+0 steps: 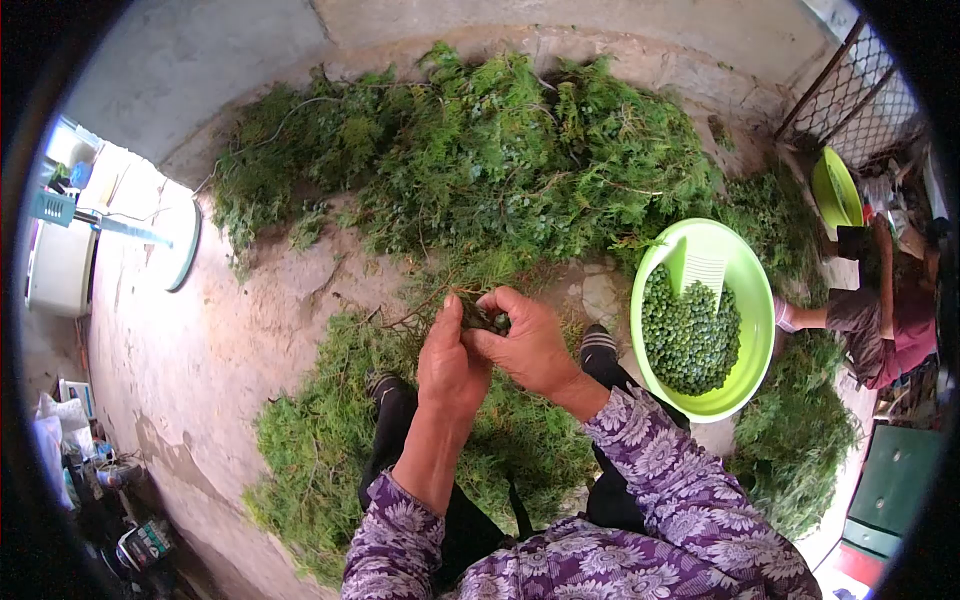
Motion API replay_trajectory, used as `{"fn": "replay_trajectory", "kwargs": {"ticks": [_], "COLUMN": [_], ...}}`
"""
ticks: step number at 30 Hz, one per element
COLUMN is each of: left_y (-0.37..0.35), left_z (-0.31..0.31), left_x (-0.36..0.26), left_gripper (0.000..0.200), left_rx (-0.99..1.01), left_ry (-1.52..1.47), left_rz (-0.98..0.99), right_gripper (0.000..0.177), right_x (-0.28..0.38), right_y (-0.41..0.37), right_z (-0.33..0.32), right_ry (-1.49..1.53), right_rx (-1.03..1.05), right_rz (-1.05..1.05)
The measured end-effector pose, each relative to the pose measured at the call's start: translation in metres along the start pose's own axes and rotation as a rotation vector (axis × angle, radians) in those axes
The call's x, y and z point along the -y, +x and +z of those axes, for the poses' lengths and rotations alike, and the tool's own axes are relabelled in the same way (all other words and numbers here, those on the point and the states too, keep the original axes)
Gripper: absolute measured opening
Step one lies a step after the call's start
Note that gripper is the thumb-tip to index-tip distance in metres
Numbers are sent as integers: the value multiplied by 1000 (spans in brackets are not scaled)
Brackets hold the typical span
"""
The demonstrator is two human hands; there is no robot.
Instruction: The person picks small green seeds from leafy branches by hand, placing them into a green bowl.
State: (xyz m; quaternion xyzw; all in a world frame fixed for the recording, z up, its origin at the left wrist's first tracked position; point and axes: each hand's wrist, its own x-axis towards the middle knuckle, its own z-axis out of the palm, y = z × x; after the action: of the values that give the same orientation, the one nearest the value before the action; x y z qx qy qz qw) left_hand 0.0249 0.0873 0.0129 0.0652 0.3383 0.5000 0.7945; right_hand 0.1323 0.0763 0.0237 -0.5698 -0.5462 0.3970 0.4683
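Observation:
My left hand [450, 355] is closed, thumb pointing up, on a thin leafy evergreen sprig [428, 312] that reaches out to the left. Touching it, my right hand [535, 345] has its fingers curled round several small green berries [490, 321], some showing in the gap between thumb and forefinger. To the right stands a lime-green basin [758, 345], partly filled with round green berries [688, 340]. A pale ridged washboard-like slope [700, 262] shows inside the basin's far side. Part of the sprig is hidden behind my fingers.
A large heap of cut evergreen branches [520, 150] lies along the wall, with more branches [310, 440] around my feet. Another person [880, 310] sits at the right near a second green basin [836, 188]. A fan-like stand [180, 245] is at the left.

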Motion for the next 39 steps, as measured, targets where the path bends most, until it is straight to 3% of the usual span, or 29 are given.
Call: {"fn": "replay_trajectory", "kwargs": {"ticks": [8,14,16,17,19,22,28,34,39], "left_y": [2,-3,-1,2,6,5,7,5,2], "left_z": [-13,-4,6,2,-6,-4,-7,-1,1], "left_x": [3,-3,-23,-29,-37,-42,-41,-30,-28], "left_gripper": [24,24,25,25,28,29,29,29,25], "left_rx": [6,-95,-6,-7,-26,-85,-27,19,21], "left_ry": [27,161,83,82,-77,-163,-167,-144,-118], "left_rz": [-22,62,234,236,221,177,133,104,82], "right_gripper": [28,22,13,13,12,15,18,30,25], "right_x": [0,0,12,12,12,7,-4,6,8], "right_y": [7,10,5,1,-5,1,7,7,7], "right_z": [-12,-21,-28,-28,-29,-33,-31,-18,-18], "right_ry": [103,-77,375,375,879,959,902,681,610], "right_rx": [172,364,641,643,618,589,280,277,249], "right_rz": [224,361,575,575,650,599,658,598,567]}}
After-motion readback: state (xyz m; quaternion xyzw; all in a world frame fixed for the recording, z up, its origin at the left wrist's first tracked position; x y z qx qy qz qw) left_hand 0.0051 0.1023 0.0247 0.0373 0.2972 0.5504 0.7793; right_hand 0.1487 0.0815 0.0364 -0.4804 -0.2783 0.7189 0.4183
